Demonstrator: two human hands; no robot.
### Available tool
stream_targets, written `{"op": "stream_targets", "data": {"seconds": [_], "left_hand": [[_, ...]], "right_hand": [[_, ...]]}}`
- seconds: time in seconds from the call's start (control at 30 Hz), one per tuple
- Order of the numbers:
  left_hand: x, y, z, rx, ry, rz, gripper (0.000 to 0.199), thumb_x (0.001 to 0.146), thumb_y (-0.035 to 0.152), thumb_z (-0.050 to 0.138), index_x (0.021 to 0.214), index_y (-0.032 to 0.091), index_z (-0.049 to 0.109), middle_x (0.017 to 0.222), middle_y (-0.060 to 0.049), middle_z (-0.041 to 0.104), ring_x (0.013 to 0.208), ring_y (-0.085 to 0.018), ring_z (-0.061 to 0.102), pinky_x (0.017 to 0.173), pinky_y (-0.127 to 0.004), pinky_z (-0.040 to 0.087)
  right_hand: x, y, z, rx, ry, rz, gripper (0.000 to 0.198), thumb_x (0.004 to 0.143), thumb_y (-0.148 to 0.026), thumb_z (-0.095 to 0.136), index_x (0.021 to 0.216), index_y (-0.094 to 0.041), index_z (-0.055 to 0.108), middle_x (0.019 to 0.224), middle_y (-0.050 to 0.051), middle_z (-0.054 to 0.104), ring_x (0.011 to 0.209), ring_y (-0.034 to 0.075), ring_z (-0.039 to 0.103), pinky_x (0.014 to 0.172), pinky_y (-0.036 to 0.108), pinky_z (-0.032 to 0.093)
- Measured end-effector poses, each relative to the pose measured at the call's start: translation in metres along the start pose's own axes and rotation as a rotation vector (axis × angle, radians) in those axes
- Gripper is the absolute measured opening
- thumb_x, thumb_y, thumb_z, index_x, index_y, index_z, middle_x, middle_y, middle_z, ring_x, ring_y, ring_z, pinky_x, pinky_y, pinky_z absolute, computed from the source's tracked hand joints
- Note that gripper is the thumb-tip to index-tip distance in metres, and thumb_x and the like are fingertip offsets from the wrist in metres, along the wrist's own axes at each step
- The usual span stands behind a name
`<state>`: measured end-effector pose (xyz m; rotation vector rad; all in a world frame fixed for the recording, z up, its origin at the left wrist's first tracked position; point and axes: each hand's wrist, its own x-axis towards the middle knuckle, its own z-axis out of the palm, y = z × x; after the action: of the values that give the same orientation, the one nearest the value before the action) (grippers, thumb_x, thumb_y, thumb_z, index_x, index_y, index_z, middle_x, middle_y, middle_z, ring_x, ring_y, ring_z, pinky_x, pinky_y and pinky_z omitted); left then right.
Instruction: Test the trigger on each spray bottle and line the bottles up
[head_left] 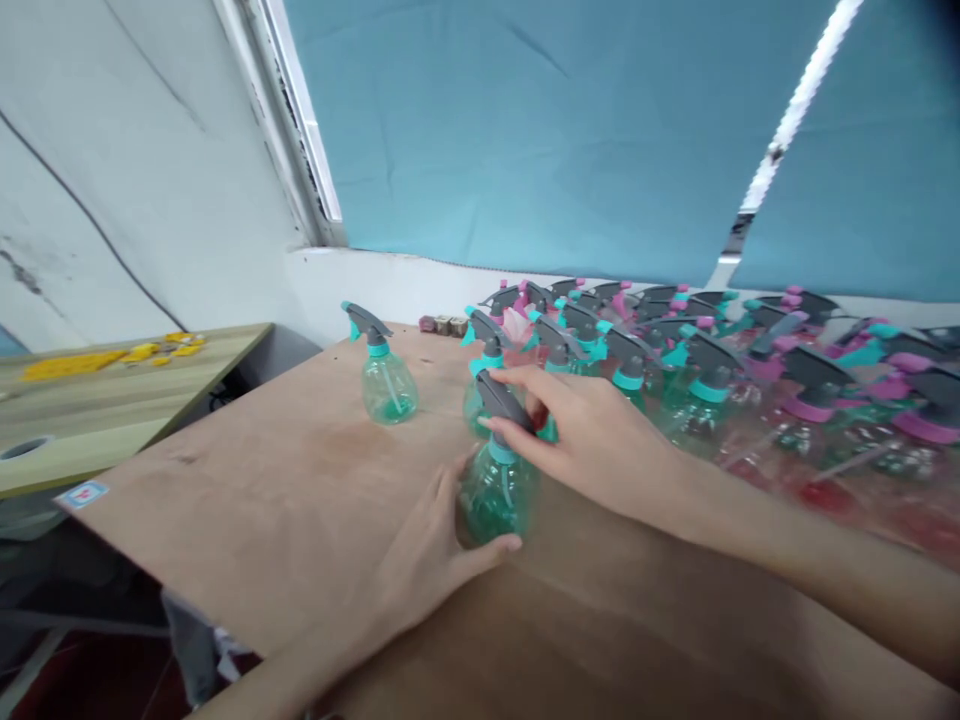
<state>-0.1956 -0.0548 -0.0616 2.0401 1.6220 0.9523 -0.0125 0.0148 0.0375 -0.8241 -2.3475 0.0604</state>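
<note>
A clear green spray bottle (499, 495) with a grey and teal trigger head stands upright on the brown tabletop in front of me. My left hand (427, 555) curves round the lower body of this bottle, its thumb along the near side. From the right, my right hand (592, 430) grips the grey trigger head between thumb and fingers. Just behind is another green spray bottle (487, 345), partly hidden by the held one. A single green spray bottle (388, 385) stands apart to the left, beyond my left hand.
Many green and pink spray bottles (705, 390) crowd the table's right side. Small blocks (444, 325) lie at the back edge by the wall. On the left, a lighter table (217, 355) carries yellow pieces (75, 365). A blue curtain (525, 140) hangs behind.
</note>
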Motion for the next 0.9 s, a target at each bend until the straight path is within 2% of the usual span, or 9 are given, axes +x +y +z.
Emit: {"op": "stream_targets", "data": {"seconds": [0.07,0.17,0.27,0.37,0.47,0.57,0.67,0.77,0.9], "left_hand": [[0.003,0.008,0.015,-0.053,-0.042,0.027,0.075,0.081,0.045,0.068,0.14,0.03,0.025,0.135,-0.008,0.049,0.124,-0.029,0.047,0.104,-0.051,0.036],[0.01,0.023,0.034,-0.047,-0.092,0.05,0.076,0.079,0.047,0.07,0.139,0.029,0.027,0.133,-0.009,0.049,0.124,-0.033,0.047,0.101,-0.054,0.038],[0.019,0.042,0.053,-0.031,-0.118,0.074,0.079,0.076,0.05,0.072,0.138,0.029,0.03,0.129,-0.01,0.05,0.121,-0.035,0.048,0.097,-0.054,0.042],[0.028,0.061,0.073,-0.059,-0.193,0.106,0.08,0.074,0.05,0.074,0.138,0.027,0.03,0.129,-0.01,0.049,0.12,-0.035,0.048,0.094,-0.052,0.043],[0.035,0.079,0.095,-0.101,-0.24,0.154,0.082,0.072,0.049,0.075,0.137,0.025,0.031,0.129,-0.011,0.047,0.121,-0.034,0.045,0.096,-0.052,0.041],[0.04,0.095,0.113,-0.118,-0.27,0.18,0.08,0.071,0.051,0.076,0.134,0.023,0.035,0.125,-0.012,0.049,0.118,-0.035,0.046,0.096,-0.053,0.04],[0.044,0.108,0.128,-0.1,-0.284,0.187,0.084,0.069,0.053,0.077,0.133,0.019,0.035,0.126,-0.014,0.049,0.116,-0.036,0.046,0.096,-0.054,0.038],[0.048,0.112,0.138,-0.14,-0.306,0.218,0.085,0.071,0.054,0.076,0.135,0.017,0.034,0.128,-0.014,0.048,0.116,-0.035,0.045,0.097,-0.053,0.037],[0.052,0.106,0.142,-0.262,-0.37,0.281,0.08,0.078,0.053,0.071,0.14,0.023,0.03,0.134,-0.011,0.044,0.123,-0.03,0.042,0.101,-0.047,0.037]], "right_hand": [[-0.022,0.01,-0.012,0.093,0.001,0.068,0.046,0.087,-0.043,0.055,0.127,-0.019,0.055,0.075,0.002,0.065,0.064,0.018,0.061,0.061,0.031,0.046],[-0.051,0.03,-0.027,0.201,-0.008,0.168,0.062,0.076,-0.058,0.062,0.129,-0.027,0.051,0.09,0.001,0.066,0.079,0.019,0.063,0.069,0.032,0.049],[-0.077,0.05,-0.037,0.278,-0.057,0.328,0.078,0.066,-0.061,0.07,0.131,-0.028,0.044,0.107,0.004,0.064,0.094,0.023,0.062,0.076,0.037,0.051],[-0.099,0.066,-0.04,0.387,-0.049,0.451,0.083,0.061,-0.056,0.076,0.13,-0.024,0.042,0.117,0.008,0.059,0.101,0.025,0.059,0.079,0.038,0.051],[-0.116,0.076,-0.04,0.547,0.033,0.483,0.073,0.066,-0.05,0.076,0.125,-0.025,0.044,0.116,0.007,0.058,0.1,0.023,0.059,0.078,0.035,0.051],[-0.127,0.08,-0.043,0.601,0.144,0.487,0.053,0.074,-0.045,0.071,0.119,-0.028,0.048,0.102,0.002,0.059,0.09,0.02,0.06,0.073,0.033,0.05],[-0.133,0.081,-0.05,0.661,0.196,0.496,0.037,0.081,-0.042,0.065,0.112,-0.027,0.053,0.102,0.001,0.06,0.094,0.019,0.059,0.08,0.032,0.048],[-0.136,0.086,-0.054,0.708,0.242,0.492,0.025,0.085,-0.04,0.06,0.106,-0.026,0.056,0.109,0.0,0.06,0.103,0.018,0.057,0.089,0.03,0.044],[-0.139,0.097,-0.055,0.658,0.284,0.479,0.016,0.088,-0.037,0.058,0.101,-0.027,0.058,0.099,-0.002,0.062,0.091,0.015,0.058,0.085,0.029,0.043]]}}
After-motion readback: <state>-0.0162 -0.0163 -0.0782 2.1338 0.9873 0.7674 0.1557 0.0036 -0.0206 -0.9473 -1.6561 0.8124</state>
